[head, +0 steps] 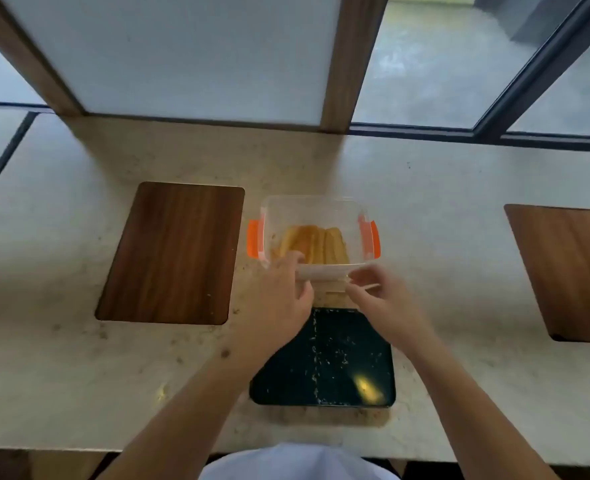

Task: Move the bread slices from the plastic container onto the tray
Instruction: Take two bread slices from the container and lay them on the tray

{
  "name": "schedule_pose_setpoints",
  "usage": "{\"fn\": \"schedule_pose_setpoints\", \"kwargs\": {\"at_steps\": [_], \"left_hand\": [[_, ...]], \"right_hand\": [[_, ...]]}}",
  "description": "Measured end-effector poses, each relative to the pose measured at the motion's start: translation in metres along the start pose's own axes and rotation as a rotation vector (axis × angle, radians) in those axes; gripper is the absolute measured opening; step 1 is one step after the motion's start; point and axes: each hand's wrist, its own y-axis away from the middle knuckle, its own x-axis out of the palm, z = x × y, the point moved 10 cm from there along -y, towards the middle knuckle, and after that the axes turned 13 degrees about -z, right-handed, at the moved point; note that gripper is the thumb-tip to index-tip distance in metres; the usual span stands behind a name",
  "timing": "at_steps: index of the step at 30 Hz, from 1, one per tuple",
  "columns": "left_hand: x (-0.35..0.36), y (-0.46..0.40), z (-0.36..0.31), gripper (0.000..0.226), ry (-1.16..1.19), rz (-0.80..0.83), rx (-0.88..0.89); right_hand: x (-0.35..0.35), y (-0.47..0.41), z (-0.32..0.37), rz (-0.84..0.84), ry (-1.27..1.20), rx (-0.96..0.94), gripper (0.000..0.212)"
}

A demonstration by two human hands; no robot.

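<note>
**Bread still in the box, tray still bare**

On the pale stone counter (pixel 79 341), straight ahead of the person, the clear plastic container (pixel 316 233) is sitting with its 2 orange side clips (pixel 253 242) swung out, and the bread slices (pixel 316 244) are lying inside it, leaning together toward the near wall. How many slices there are cannot be told through the blurred plastic. Just beside the container, on the near side, the dark tray (pixel 324 362) is lying flat, carrying only scattered crumbs and a bright reflection; no slice is on it, so by my reading the transfer is not yet begun.

Both hands are working at the container's near rim. The left hand (pixel 279 296) is curling its fingers over the near-left edge, close to the bread, while the right hand (pixel 380 299) is pinching at the front lip. Whether either is gripping the rim, a front latch or a lid cannot be told; the spot is smeared and partly hidden.

Off to the sides, 2 wooden boards are sitting set into the counter, 1 on the left (pixel 172 252) and 1 on the far right (pixel 570 268), both well apart from the work. Nothing is lying between container and tray, so the path looks short and open.
</note>
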Motion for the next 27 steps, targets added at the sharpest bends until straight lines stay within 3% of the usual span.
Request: {"fn": "schedule_pose_setpoints", "kwargs": {"at_steps": [4, 8, 13, 17, 19, 24, 27], "left_hand": [[0.025, -0.055, 0.003, 0.039, -0.125, 0.098, -0.091], [0.062, -0.095, 0.019, 0.026, -0.197, 0.196, -0.240], [0.108, -0.115, 0.062, 0.011, -0.305, 0.296, -0.377], [0.120, -0.115, 0.083, 0.045, -0.300, 0.296, -0.507], [0.122, -0.117, 0.088, 0.061, -0.309, 0.284, -0.537], [0.130, -0.115, 0.095, 0.082, -0.331, 0.324, -0.533], [0.131, -0.113, 0.097, 0.082, -0.341, 0.333, -0.553]], "right_hand": [[0.004, -0.054, 0.018, -0.019, 0.021, 0.003, 0.030], [0.042, -0.117, 0.010, 0.027, 0.079, 0.100, 0.037], [0.086, -0.149, -0.031, 0.163, 0.182, 0.276, 0.011], [0.097, -0.158, -0.054, 0.165, 0.152, 0.311, 0.010], [0.105, -0.163, -0.064, 0.185, 0.149, 0.290, 0.020], [0.112, -0.171, -0.077, 0.198, 0.146, 0.302, 0.022], [0.113, -0.171, -0.076, 0.202, 0.153, 0.314, 0.021]]}}
